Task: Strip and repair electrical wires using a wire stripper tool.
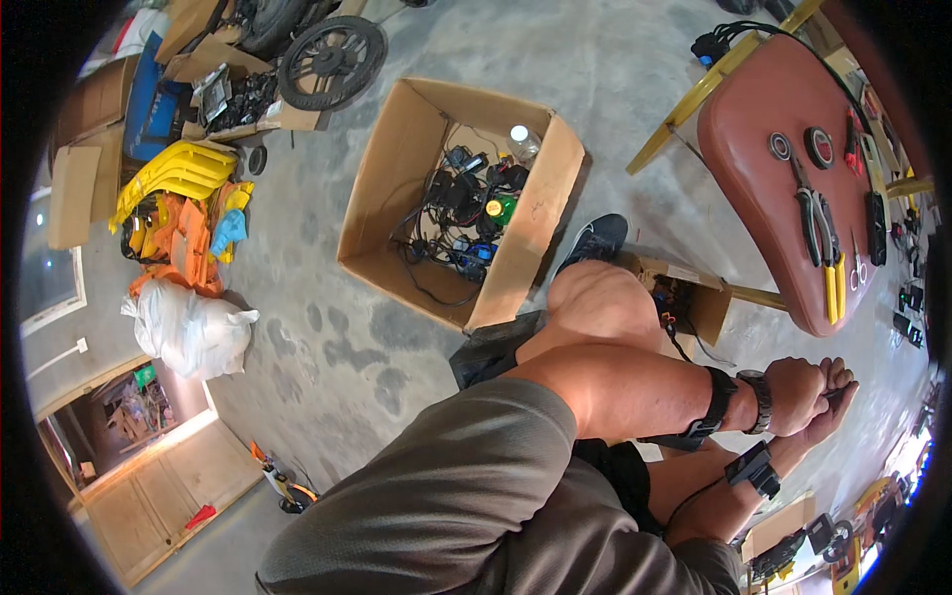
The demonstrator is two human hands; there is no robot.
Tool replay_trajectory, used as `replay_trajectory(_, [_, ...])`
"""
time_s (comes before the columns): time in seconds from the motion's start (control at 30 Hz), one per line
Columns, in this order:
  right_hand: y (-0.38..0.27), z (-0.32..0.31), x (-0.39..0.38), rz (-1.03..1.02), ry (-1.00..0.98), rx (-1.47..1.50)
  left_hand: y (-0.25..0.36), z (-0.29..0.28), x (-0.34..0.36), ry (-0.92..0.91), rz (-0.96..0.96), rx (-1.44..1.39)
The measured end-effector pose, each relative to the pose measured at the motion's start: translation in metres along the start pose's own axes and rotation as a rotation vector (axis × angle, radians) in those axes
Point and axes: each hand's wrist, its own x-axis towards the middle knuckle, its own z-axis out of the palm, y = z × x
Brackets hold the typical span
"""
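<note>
Left hand [796, 396] and right hand [829, 416] are touching, their grip unclear; beyond, yellow-handled pliers [830, 280] are lying on a padded seat [744, 119].

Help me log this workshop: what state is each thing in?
Left hand, meeting the other; grip unclear
Right hand, partly hidden; grip unclear
Large cardboard box, open
Small cardboard box, open
Clear bottle, capped
Green bottle, capped
White plastic bag, bulging; closure unclear
Yellow-handled tool, lying on reddish-brown seat

A workshop, shown by pliers [836, 283], loose wheel [332, 61] and concrete floor [466, 50].
</note>
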Motion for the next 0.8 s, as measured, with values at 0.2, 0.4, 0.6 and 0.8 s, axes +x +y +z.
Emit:
replay_trajectory(0.2, [-0.001,-0.006,-0.004,-0.085,-0.009,-0.133,0.003,-0.013,-0.002,-0.005,0.08,-0.053])
replay_trajectory(0.4, [-0.008,-0.026,-0.004,-0.142,-0.058,-0.346,0.003,-0.018,0.003,0.077,0.158,-0.129])
replay_trajectory(0.6, [-0.014,-0.045,-0.006,-0.104,-0.173,-0.333,0.006,-0.022,0.004,-0.017,0.131,-0.165])
replay_trajectory(0.8, [-0.006,-0.044,-0.006,-0.047,-0.104,-0.164,0.008,-0.017,0.003,-0.007,0.067,-0.163])
